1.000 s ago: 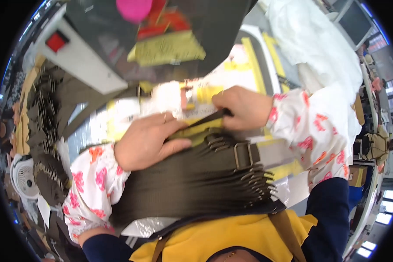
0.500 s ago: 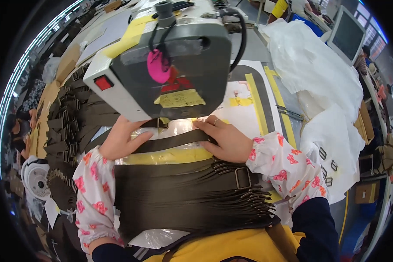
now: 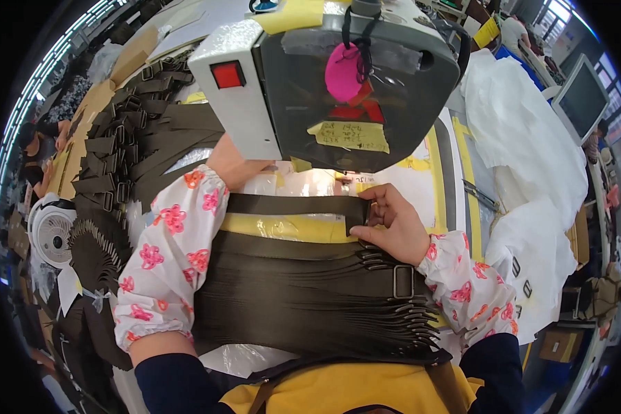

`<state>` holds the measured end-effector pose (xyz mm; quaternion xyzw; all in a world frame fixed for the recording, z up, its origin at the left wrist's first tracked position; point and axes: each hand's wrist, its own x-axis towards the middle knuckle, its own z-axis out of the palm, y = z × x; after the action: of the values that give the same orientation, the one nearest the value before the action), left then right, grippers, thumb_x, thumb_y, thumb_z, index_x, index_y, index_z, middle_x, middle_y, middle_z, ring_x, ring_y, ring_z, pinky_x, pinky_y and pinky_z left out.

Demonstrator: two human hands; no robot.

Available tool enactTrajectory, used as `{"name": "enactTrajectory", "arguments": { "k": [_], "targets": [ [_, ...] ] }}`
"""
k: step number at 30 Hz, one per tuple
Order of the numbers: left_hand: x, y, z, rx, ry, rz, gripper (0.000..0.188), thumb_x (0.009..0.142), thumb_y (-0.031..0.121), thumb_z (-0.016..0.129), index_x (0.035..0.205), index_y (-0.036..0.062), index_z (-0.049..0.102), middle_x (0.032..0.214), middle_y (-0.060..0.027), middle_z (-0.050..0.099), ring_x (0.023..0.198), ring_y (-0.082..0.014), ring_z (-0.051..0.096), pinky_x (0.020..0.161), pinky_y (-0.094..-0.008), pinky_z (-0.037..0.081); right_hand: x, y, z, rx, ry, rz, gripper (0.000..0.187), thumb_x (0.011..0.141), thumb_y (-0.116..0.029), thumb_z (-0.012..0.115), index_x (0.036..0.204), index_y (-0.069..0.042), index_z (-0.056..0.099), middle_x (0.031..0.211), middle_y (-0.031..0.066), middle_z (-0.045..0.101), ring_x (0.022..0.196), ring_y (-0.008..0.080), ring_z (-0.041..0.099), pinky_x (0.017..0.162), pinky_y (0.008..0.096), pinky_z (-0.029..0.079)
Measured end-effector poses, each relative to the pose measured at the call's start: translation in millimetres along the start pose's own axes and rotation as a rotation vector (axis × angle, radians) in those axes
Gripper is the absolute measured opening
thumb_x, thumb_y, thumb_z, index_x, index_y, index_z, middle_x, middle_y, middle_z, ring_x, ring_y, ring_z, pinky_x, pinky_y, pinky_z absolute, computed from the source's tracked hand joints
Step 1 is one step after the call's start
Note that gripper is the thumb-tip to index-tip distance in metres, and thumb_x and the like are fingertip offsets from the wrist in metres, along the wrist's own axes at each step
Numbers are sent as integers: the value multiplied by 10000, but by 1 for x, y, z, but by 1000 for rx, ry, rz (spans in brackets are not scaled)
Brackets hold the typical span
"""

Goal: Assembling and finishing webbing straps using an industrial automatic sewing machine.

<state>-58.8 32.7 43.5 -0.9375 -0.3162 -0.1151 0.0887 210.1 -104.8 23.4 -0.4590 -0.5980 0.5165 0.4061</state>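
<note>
A dark olive webbing strap [image 3: 290,205] lies crosswise just in front of the grey machine head [image 3: 355,110]. My right hand [image 3: 397,224] pinches its right end between thumb and fingers, where the strap turns down toward me. My left hand [image 3: 238,165] reaches beneath the machine's left side; its fingers are hidden behind the housing, so I cannot see what they touch. Closer to me lies a thick stack of similar straps [image 3: 290,297], their looped ends fanned out on the right. One rectangular metal buckle [image 3: 403,281] rests on that stack.
Many buckled straps [image 3: 110,152] are heaped at the left, beside a small white fan [image 3: 52,231]. White plastic sheeting [image 3: 524,152] covers the right side, with several loose buckles [image 3: 521,276] on it. Tweezers [image 3: 481,195] lie right of the machine. Another person [image 3: 41,152] sits far left.
The view has shifted, so the machine appears farther right. My left hand has gone under the machine head. My right hand has come to the strap's right end, now bent downward.
</note>
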Motion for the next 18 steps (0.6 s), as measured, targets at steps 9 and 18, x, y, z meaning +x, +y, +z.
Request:
{"name": "enactTrajectory", "arguments": {
  "k": [9, 18],
  "targets": [
    [-14, 112, -51, -912, -114, -276, 177, 852, 143, 550, 771, -5, 604, 694, -108, 614, 593, -289, 583, 579, -356, 472, 11, 0, 8, 412, 171, -64, 459, 759, 27, 681, 1113, 29, 391, 1021, 124, 536, 874, 143, 570, 758, 258, 489],
    [10, 124, 3, -1541, -28, -780, 149, 884, 122, 554, 908, -21, 590, 675, -42, 587, 547, -88, 549, 485, -212, 453, 5, 3, 19, 306, 151, -126, 462, 757, 57, 658, 1120, 5, 377, 1007, 118, 546, 863, 145, 570, 733, 266, 482]
  ]
}}
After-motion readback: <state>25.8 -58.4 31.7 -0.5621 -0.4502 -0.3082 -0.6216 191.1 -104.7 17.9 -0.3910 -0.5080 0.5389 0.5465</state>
